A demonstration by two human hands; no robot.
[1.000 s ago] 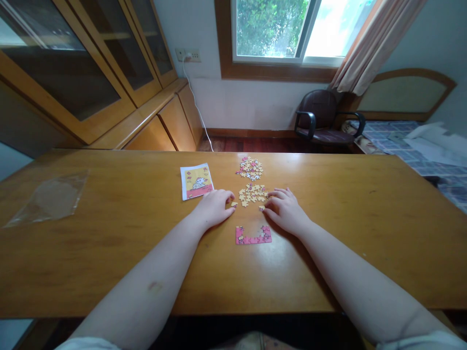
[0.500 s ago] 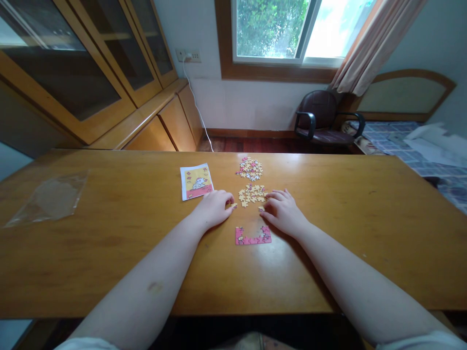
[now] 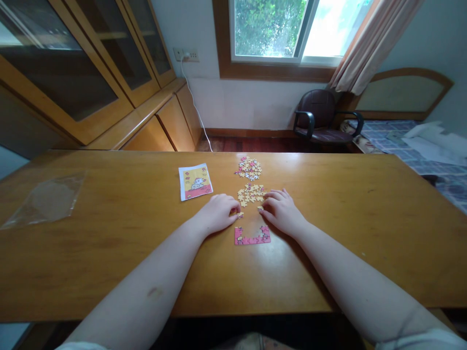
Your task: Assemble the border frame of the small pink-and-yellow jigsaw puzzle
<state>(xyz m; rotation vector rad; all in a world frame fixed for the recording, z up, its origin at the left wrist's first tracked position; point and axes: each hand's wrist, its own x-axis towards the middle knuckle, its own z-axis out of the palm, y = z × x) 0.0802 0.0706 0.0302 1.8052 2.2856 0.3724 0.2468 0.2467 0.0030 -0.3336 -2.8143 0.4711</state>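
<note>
Joined pink jigsaw pieces (image 3: 251,240) form a U-shaped strip on the table in front of me. Just above its left end, my left hand (image 3: 222,212) has its fingers closed on a small yellowish jigsaw piece (image 3: 241,215). My right hand (image 3: 282,210) is to the right, its thumb and fingertips at another yellow piece (image 3: 260,208), with the other fingers bent near the loose pile. Between the hands and a little farther off lies a pile of yellow pieces (image 3: 251,193). Behind it is a second pile of mixed pink and yellow pieces (image 3: 250,168).
A picture card (image 3: 196,182) with a yellow and pink drawing lies left of the piles. A clear plastic bag (image 3: 47,199) is at the table's left side. Beyond the wooden table (image 3: 339,194) stand a chair (image 3: 317,116) and glass-fronted cabinets (image 3: 87,126).
My left hand has moved right and slightly toward me with its jigsaw piece, closer to the pink strip. The right hand has stayed nearly in place. The view has shifted slightly.
</note>
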